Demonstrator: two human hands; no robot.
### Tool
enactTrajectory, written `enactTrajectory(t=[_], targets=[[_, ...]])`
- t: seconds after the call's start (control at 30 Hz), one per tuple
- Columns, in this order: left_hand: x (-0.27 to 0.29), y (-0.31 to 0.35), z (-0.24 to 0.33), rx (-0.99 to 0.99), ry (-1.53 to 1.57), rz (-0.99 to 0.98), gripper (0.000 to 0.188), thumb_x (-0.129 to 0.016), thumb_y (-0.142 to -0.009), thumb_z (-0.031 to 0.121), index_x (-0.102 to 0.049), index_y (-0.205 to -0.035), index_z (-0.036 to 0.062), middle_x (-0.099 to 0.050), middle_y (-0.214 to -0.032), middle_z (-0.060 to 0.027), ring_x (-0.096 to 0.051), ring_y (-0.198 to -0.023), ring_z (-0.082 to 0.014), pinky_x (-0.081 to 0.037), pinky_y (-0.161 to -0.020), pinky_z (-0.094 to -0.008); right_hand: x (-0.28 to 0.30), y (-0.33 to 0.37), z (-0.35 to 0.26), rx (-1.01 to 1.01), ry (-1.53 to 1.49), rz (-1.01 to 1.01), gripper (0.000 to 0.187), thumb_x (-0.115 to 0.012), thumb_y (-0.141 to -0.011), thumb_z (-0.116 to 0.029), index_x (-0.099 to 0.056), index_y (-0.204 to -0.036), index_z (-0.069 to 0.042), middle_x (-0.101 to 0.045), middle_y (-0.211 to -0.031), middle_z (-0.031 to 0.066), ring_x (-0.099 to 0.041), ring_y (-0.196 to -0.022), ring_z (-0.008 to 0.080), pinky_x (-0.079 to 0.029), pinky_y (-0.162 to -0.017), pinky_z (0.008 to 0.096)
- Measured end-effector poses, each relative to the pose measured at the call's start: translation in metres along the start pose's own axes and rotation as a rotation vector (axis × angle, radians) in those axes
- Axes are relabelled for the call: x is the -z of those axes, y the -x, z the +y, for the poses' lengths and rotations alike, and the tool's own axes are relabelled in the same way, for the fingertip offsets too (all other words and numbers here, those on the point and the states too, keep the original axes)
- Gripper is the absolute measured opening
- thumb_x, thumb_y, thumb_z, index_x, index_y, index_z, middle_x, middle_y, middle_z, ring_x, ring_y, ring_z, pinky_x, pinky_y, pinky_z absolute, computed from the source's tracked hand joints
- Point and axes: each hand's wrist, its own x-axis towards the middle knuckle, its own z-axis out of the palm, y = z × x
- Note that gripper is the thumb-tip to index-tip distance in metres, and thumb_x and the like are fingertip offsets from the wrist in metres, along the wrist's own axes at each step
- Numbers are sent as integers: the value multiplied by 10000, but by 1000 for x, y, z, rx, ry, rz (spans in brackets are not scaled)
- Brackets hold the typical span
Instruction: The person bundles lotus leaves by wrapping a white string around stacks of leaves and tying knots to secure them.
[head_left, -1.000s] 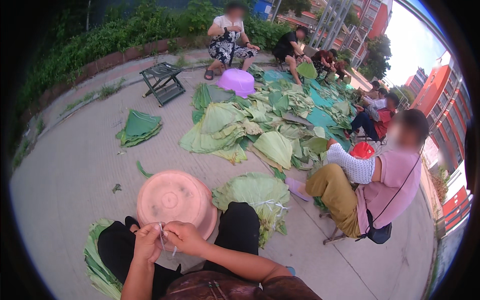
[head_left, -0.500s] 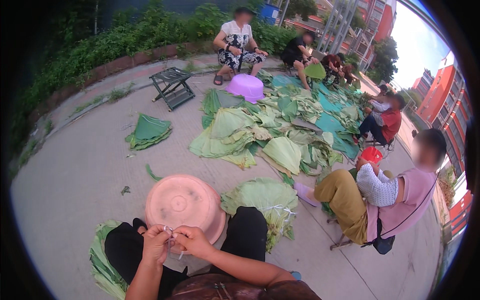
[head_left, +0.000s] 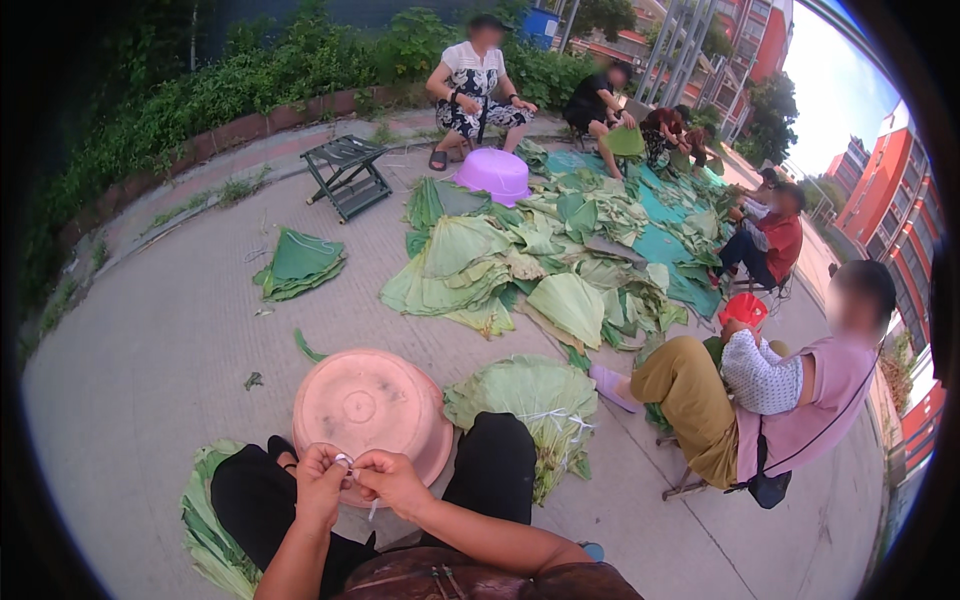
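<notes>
My left hand (head_left: 319, 486) and my right hand (head_left: 394, 482) meet between my knees, above the near edge of an upturned pink basin (head_left: 358, 392). Both are closed in a pinch on a thin white strip (head_left: 374, 511); a small loop of it shows at the fingertips and one end hangs below. Right of the basin lies a fan-shaped bundle of large green leaves (head_left: 515, 390), bound with white ties around its stems. More green leaves (head_left: 212, 530) rest on the ground beside my left leg.
Beyond the basin spreads a wide heap of leaves (head_left: 460, 250) on green sheeting, with an upturned purple basin (head_left: 492, 177). A folding stool (head_left: 345, 175) and a small leaf stack (head_left: 300, 262) stand left. A person holding a red container (head_left: 743, 312) sits at right; several others sit farther back.
My hands have shifted slightly, and the strip between my fingertips sits differently, with less of it hanging down. The surroundings look almost the same.
</notes>
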Motion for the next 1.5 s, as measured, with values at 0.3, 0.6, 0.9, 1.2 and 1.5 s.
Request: enactTrajectory(t=[0.3,0.6,0.9,1.2,1.5], targets=[[4,1,-3,-44,-10,-102,89,-489,-771,-32,-510,-828,32,-533,-706,-19,-502,-589,-73,-410,-560,-185,9,-6,1,-221,-248,-6,57,-545,-802,-84,-543,-850,-51,-549,-719,12,-513,-580,83,-461,-530,237],[0,3,1,-122,-133,-121,127,-558,-703,-56,-504,-785,25,-551,-700,-32,-524,-591,-84,-422,-545,-191,12,-4,6,-80,-33,-26,34,-540,-800,-68,-538,-826,-45,-536,-715,8,-502,-587,61,-444,-537,207],[18,-3,3,372,156,-189,56,-605,-714,-10,-565,-747,12,-570,-640,-61,-533,-509,-119,-412,-435,-206,9,6,-12,749,800,18,112,-556,-727,6,-561,-837,-15,-551,-719,73,-547,-647,189,-426,-554,261],[30,-4,2,522,195,-303,102,-617,-720,-9,-577,-813,-10,-592,-687,-92,-547,-520,-117,-402,-401,-181,9,13,-35,902,961,-107,166,-561,-693,36,-577,-848,-21,-534,-745,99,-549,-649,239,-444,-573,299],[28,1,7,581,222,-362,104,-622,-715,-11,-578,-808,-25,-590,-682,-103,-552,-517,-123,-413,-413,-178,7,17,-48,770,836,-236,138,-558,-717,11,-576,-852,-10,-532,-764,102,-544,-695,237,-440,-592,289]])
